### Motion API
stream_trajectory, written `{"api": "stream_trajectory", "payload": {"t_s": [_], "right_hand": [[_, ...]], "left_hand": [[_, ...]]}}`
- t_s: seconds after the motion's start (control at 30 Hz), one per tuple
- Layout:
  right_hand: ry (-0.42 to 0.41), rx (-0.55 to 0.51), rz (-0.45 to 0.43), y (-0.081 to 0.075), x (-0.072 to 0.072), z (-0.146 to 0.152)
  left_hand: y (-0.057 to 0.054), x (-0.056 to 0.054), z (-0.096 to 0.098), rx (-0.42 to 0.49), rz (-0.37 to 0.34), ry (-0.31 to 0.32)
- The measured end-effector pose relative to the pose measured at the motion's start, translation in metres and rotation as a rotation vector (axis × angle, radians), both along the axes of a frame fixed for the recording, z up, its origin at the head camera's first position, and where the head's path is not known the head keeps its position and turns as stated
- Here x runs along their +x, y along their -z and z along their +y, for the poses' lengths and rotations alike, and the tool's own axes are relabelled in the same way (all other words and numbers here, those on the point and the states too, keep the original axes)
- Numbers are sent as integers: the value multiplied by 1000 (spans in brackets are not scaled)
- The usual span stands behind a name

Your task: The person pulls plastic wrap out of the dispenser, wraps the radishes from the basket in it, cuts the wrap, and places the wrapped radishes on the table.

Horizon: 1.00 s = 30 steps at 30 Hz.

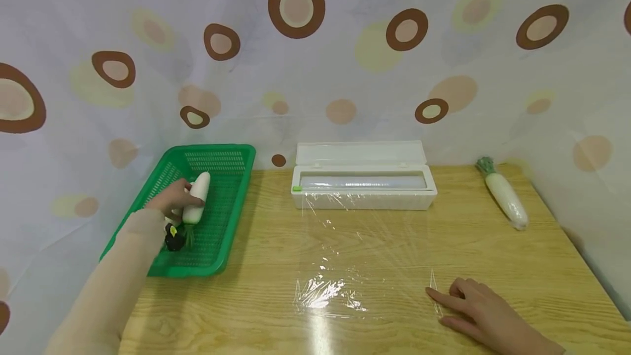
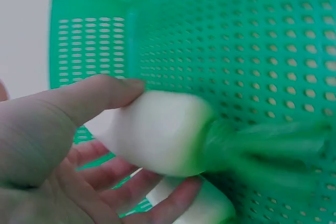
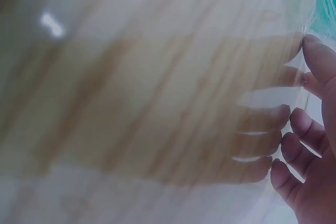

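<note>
In the head view my left hand point(image 1: 172, 199) reaches into the green basket point(image 1: 230, 240) and grips a white radish point(image 1: 199, 193), whose leaves point towards me. The left wrist view shows the thumb on top of this radish point(image 2: 163, 129) and the fingers beneath it. A second white radish point(image 2: 207, 203) lies under the fingers. A sheet of cling film point(image 1: 365, 256) stretches over the table from a white dispenser box point(image 1: 365, 200). At its near right corner my right hand point(image 1: 475, 308) rests with fingertips on the film's edge, index finger extended.
At the back right of the wooden table point(image 1: 557, 267) lies another white radish point(image 1: 508, 199) with a shiny surface and green leaves. The dispenser's lid point(image 1: 362, 153) stands raised against the patterned curtain point(image 1: 340, 64). A small dark object point(image 1: 174, 239) shows beside my left wrist.
</note>
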State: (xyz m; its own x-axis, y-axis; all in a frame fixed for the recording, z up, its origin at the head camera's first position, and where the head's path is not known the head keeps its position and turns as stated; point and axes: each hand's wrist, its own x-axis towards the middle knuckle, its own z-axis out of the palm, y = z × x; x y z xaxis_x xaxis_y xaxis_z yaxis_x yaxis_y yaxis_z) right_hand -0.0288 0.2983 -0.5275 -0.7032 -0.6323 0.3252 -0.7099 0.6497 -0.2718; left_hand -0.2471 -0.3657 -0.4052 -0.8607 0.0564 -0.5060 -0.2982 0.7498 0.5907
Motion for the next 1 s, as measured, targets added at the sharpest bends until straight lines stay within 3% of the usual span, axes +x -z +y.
{"api": "stream_trajectory", "payload": {"t_s": [0.3,0.63,0.83,1.0], "right_hand": [[18,6,5,0,1,0],[33,11,4,-2,0,0],[26,9,9,-1,-1,1],[31,16,5,-1,0,1]], "left_hand": [[-21,2,-2,54,178,13],[-51,10,17,174,406,-86],[-76,31,48,69,524,18],[-90,54,88,52,578,110]]}}
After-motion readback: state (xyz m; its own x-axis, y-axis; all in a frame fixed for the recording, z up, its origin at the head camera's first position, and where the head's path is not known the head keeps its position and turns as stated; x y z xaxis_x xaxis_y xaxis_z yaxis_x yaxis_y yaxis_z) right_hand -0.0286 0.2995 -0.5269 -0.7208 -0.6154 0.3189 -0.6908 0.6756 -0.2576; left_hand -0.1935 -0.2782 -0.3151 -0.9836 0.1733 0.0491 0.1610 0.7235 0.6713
